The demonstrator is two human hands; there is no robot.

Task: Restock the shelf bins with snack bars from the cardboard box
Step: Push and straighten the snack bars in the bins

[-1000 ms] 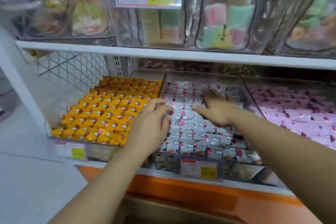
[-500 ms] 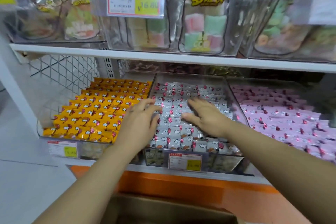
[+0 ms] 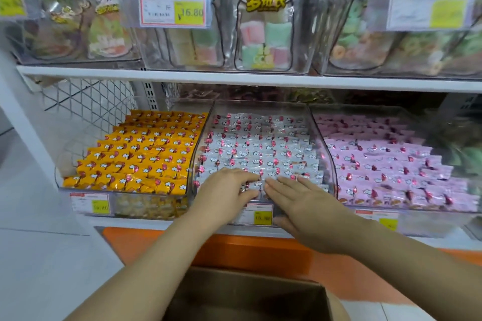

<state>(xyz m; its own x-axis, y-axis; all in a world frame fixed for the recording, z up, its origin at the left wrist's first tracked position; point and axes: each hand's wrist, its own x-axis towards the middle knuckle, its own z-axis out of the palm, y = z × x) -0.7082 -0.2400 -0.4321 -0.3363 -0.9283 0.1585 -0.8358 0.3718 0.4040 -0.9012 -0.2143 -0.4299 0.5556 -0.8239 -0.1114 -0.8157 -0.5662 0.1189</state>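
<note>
Three clear shelf bins stand side by side on the lower shelf. The middle bin point(image 3: 317, 122) is filled with rows of silver snack bars point(image 3: 260, 148). My left hand point(image 3: 224, 194) rests on the front row of silver bars, fingers bent lightly over them. My right hand point(image 3: 305, 203) lies flat with straight fingers at the same bin's front edge, beside the left hand. Orange snack bars point(image 3: 140, 154) fill the left bin and pink snack bars point(image 3: 386, 161) fill the right one. The open cardboard box point(image 3: 250, 294) sits below my arms; its inside is dark.
An upper white shelf point(image 3: 234, 78) carries clear bins of marshmallow packs with price tags. A yellow price tag point(image 3: 260, 215) hangs on the middle bin's front. An orange base panel point(image 3: 255, 250) runs under the shelf. White floor point(image 3: 39, 255) lies to the left.
Both hands have slid from the middle of the silver bars toward the bin's front edge and come closer together. The camera has tilted, showing more of the upper shelf and the box.
</note>
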